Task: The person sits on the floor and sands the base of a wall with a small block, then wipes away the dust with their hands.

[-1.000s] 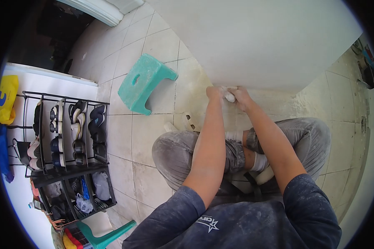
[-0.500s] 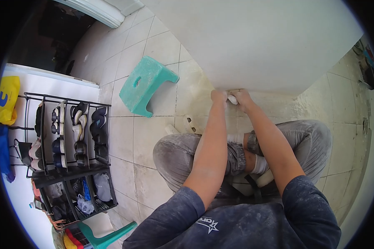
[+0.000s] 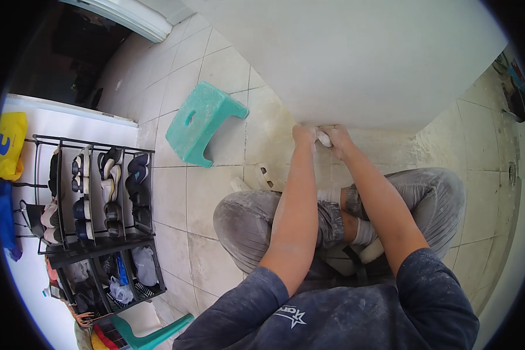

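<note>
My left hand [image 3: 304,136] and my right hand [image 3: 339,142] are close together at the bottom edge of a pale wall [image 3: 367,64], just above the dusty tiled floor. Between them is a small whitish object [image 3: 324,139], which both hands touch with their fingers closed around it. What it is, and whether a tool is attached, cannot be made out. Pale dust covers my fingers and the floor beside the wall.
A green stool [image 3: 201,119] stands left of my hands. Further left is a black rack [image 3: 55,248] with shoes and bags. A pale clog [image 3: 265,176] lies near my knee. Another green plastic piece [image 3: 157,335] is at the lower left.
The view has shifted slightly. My hands remain at the wall's bottom edge around the whitish object, with only a very small movement.
</note>
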`<state>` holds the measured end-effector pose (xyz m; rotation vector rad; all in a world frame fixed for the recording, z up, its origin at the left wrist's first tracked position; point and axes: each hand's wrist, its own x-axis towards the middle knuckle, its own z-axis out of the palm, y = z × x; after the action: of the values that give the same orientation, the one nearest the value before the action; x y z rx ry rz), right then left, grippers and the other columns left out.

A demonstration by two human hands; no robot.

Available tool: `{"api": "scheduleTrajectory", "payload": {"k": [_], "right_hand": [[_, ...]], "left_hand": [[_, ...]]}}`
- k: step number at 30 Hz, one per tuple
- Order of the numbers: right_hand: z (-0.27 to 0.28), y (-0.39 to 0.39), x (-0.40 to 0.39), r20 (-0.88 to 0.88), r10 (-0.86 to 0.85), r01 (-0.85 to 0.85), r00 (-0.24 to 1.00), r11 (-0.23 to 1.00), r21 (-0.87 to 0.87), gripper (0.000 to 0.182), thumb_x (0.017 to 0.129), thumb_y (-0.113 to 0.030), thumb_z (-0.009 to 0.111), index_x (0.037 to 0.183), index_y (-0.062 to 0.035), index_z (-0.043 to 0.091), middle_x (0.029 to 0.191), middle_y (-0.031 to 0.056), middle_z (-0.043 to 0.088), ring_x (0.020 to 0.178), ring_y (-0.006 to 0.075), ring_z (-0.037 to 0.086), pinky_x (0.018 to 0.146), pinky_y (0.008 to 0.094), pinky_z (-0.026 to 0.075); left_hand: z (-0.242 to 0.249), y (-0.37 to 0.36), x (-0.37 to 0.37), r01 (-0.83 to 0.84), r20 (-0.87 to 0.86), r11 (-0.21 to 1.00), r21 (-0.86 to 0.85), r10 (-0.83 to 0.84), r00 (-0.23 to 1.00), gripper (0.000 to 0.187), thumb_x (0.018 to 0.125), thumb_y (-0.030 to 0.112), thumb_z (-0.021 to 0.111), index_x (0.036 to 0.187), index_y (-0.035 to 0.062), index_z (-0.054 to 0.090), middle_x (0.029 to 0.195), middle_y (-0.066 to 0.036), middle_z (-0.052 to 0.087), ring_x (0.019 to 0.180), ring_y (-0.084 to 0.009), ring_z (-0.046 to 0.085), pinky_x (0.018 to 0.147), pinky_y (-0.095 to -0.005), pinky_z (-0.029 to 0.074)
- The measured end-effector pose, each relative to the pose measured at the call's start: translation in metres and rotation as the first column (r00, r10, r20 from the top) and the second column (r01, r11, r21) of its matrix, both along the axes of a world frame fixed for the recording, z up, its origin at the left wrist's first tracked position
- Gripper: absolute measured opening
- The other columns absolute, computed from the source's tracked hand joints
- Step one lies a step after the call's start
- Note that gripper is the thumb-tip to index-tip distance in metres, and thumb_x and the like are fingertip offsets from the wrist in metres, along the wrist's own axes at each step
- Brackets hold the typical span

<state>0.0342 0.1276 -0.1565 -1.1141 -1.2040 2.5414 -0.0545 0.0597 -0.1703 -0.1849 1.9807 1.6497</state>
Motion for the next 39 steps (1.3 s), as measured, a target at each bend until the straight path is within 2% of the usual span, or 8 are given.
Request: {"api": "scheduleTrajectory", "payload": {"k": [5,11,14,20,24,29,32,39], "right_hand": [[0.002,-0.002,0.002,-0.019,-0.014,0.014,1.0,1.0,0.002,0.02,0.08,-0.005,0.053,0.1,-0.0003,0.053,0.093,0.0079,0.058,0.077,0.0173,0.057,0.062,0.0296,0.049],[0.003,0.002,0.0,-0.053,0.01,-0.009,0.999,1.0,0.026,0.026,0.08,-0.005,0.054,0.105,-0.0024,0.05,0.097,0.0077,0.056,0.081,0.0176,0.057,0.062,0.0299,0.049],[-0.003,-0.001,0.006,0.0,0.028,-0.028,1.0,1.0,0.013,0.027,0.08,-0.005,0.054,0.106,-0.0036,0.05,0.097,0.0078,0.056,0.081,0.0179,0.057,0.062,0.03,0.048],[-0.001,-0.003,0.005,0.003,0.038,-0.039,0.999,0.999,0.014,0.025,0.08,-0.005,0.053,0.105,-0.0017,0.05,0.097,0.0078,0.055,0.081,0.0178,0.056,0.063,0.0315,0.049],[0.003,-0.001,0.004,-0.033,0.009,-0.006,0.999,0.997,0.073,0.023,0.081,-0.005,0.053,0.103,-0.0011,0.051,0.096,0.0073,0.056,0.079,0.0171,0.057,0.063,0.0314,0.049],[-0.004,-0.001,0.002,0.004,0.037,-0.037,0.999,0.998,0.042,0.025,0.08,-0.005,0.053,0.105,-0.0011,0.051,0.096,0.0082,0.056,0.077,0.0174,0.057,0.062,0.0323,0.049],[-0.007,0.0,0.002,-0.036,0.061,-0.06,0.997,0.998,0.036,0.025,0.081,-0.004,0.053,0.105,-0.0005,0.05,0.098,0.009,0.056,0.078,0.0181,0.058,0.063,0.0327,0.05],[-0.002,0.0,0.002,0.079,0.048,-0.051,0.996,0.998,0.041,0.025,0.08,-0.005,0.053,0.105,-0.0006,0.051,0.097,0.0092,0.056,0.081,0.0185,0.057,0.064,0.0327,0.049]], "left_hand": [[-0.009,-0.004,0.003,0.059,-0.039,0.985,-0.163,-0.066,0.997,0.018,0.072,-0.002,0.051,0.089,-0.002,0.054,0.079,-0.012,0.056,0.065,-0.0232,0.056,0.051,-0.0361,0.046],[-0.012,0.0,0.002,0.035,-0.213,0.998,-0.056,-0.046,0.976,0.018,0.07,-0.002,0.052,0.088,-0.0047,0.054,0.076,-0.013,0.055,0.061,-0.0232,0.055,0.05,-0.0354,0.045],[-0.009,0.001,-0.002,0.147,-0.168,0.935,-0.324,-0.21,0.963,0.02,0.07,-0.002,0.052,0.089,-0.0054,0.053,0.077,-0.013,0.055,0.063,-0.0232,0.055,0.051,-0.0347,0.044],[0.013,-0.004,0.01,0.13,-0.091,0.948,-0.29,-0.163,0.983,0.024,0.069,-0.001,0.053,0.093,-0.0048,0.053,0.082,-0.015,0.055,0.068,-0.0228,0.054,0.051,-0.0358,0.044],[-0.019,0.004,-0.006,0.142,-0.202,0.973,-0.182,-0.179,0.963,0.022,0.07,-0.002,0.052,0.092,-0.0051,0.054,0.081,-0.015,0.055,0.067,-0.0227,0.054,0.051,-0.0366,0.043],[-0.06,-0.002,-0.017,0.202,-0.032,0.93,-0.306,-0.222,0.975,0.022,0.071,-0.001,0.053,0.092,-0.0052,0.054,0.079,-0.013,0.055,0.063,-0.0209,0.052,0.051,-0.0356,0.043],[-0.032,-0.004,-0.008,0.194,-0.195,0.912,-0.361,-0.277,0.941,0.026,0.074,0.013,0.054,0.087,-0.0085,0.057,0.087,-0.02,0.061,0.085,-0.0288,0.059,0.07,-0.0346,0.045],[-0.007,-0.001,0.0,0.103,-0.043,0.976,-0.191,-0.113,0.993,0.021,0.071,-0.001,0.052,0.092,-0.0039,0.054,0.075,-0.011,0.053,0.061,-0.0204,0.052,0.049,-0.0346,0.043]]}}
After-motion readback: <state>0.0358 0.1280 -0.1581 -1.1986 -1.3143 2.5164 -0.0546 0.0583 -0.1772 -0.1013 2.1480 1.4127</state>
